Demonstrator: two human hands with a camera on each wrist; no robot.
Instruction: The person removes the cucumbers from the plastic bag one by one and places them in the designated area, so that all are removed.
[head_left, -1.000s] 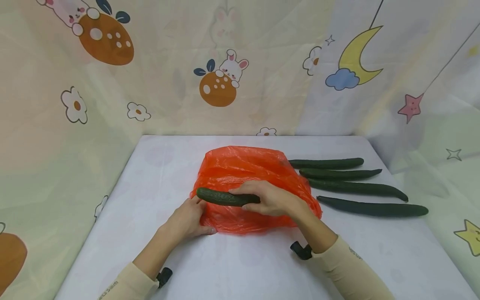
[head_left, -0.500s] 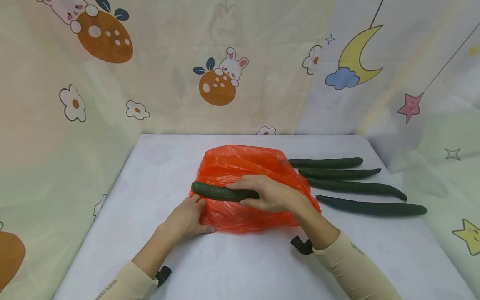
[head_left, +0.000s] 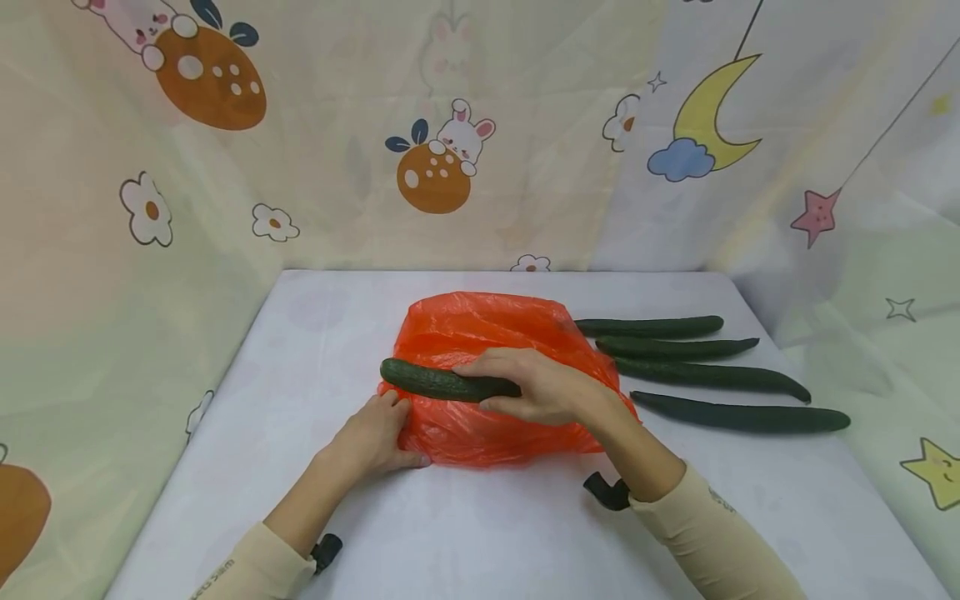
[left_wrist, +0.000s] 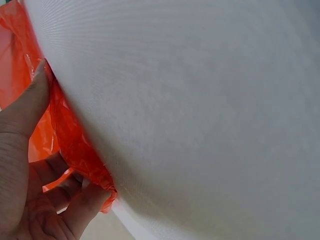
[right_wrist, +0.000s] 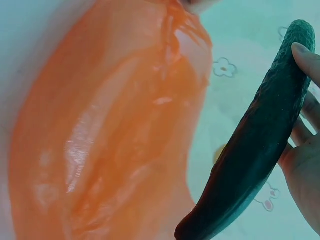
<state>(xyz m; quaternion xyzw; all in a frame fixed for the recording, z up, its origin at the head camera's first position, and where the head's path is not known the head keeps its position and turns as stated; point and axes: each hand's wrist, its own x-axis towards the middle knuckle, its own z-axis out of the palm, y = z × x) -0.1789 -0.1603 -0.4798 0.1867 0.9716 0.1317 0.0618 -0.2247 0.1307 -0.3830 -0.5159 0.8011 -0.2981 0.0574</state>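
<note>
An orange-red plastic bag [head_left: 487, 321] lies at the middle of the table. My left hand [head_left: 371, 437] holds the bag's left edge, thumb toward the near side and fingers toward the far side. In the left wrist view the bag's rim [left_wrist: 75, 140] stretches between the thumb and the bent fingers. Above the bag, my right hand [head_left: 536, 387] grips a dark green cucumber [head_left: 423, 379] by its right part, and its free end points left over the left fingertips. The right wrist view shows the thumb and fingers around that cucumber [right_wrist: 255, 130], apart from the bag.
Several more cucumbers lie roughly side by side on the white table [head_left: 480, 533], right of the bag; the nearest cucumber [head_left: 742, 414] is the longest in view. The left ends of the farther ones reach the bag's edge. A patterned cloth [head_left: 315, 133] hangs behind the table.
My right hand has moved the cucumber slightly left and away from me, over the bag. The left hand stays at the bag's edge.
</note>
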